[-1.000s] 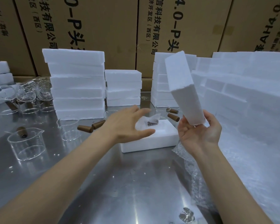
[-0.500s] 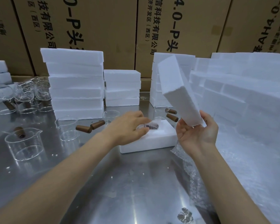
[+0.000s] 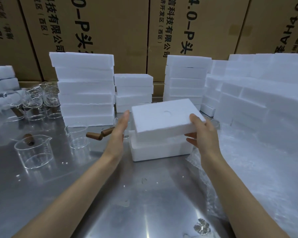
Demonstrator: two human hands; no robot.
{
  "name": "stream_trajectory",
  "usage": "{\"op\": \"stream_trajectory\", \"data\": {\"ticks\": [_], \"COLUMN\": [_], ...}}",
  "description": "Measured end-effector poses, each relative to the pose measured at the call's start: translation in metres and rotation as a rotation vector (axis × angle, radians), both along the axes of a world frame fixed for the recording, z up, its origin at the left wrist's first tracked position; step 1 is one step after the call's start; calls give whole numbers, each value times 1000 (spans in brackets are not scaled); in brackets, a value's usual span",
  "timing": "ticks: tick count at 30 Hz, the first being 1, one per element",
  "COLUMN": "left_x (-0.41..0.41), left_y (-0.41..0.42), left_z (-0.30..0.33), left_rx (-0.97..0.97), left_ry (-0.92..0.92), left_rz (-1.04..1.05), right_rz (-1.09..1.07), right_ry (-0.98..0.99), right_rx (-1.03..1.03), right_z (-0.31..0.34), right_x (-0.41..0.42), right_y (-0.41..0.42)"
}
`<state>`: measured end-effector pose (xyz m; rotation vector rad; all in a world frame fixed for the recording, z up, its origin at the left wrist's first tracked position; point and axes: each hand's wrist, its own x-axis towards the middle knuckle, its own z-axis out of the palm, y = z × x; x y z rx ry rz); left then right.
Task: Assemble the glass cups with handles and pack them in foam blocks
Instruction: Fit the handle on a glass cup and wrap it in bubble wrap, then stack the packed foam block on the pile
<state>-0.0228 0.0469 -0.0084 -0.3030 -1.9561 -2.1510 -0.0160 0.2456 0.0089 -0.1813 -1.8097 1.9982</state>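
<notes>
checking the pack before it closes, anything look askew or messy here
The foam lid, held by the right hand, sits skewed and tilted over the foam base, not seated flush. The left hand is open beside it. Two loose brown handles and white crumbs lie on the metal table.

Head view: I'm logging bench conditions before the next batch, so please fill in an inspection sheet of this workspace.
Surface: steel table, shiny, with white foam crumbs.
Job's things: foam lid held tilted over the foam base, not yet seated; loose glass cup and another; brown handles lying loose; more glass cups far left.
Clutter: foam stacks at the back, bubble wrap on the right.
Grippers: right hand grips the lid's corner; left hand open beside it.
Cables: nothing seen.
Surroundings: printed cardboard cartons behind.
</notes>
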Motion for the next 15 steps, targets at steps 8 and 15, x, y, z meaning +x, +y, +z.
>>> {"op": "stream_trajectory", "data": {"ticks": [8,15], "left_x": [-3,-8], "left_y": [10,10], "left_z": [-9,-13], "left_rx": [-26,-148], "left_ry": [19,-17], "left_rz": [-75,1], "right_rz": [-69,-53], "right_ry": [-45,-148], "right_rx": [233,323], "right_z": [-9,-14], "right_x": [-3,-8], "right_y": [-1,0]}}
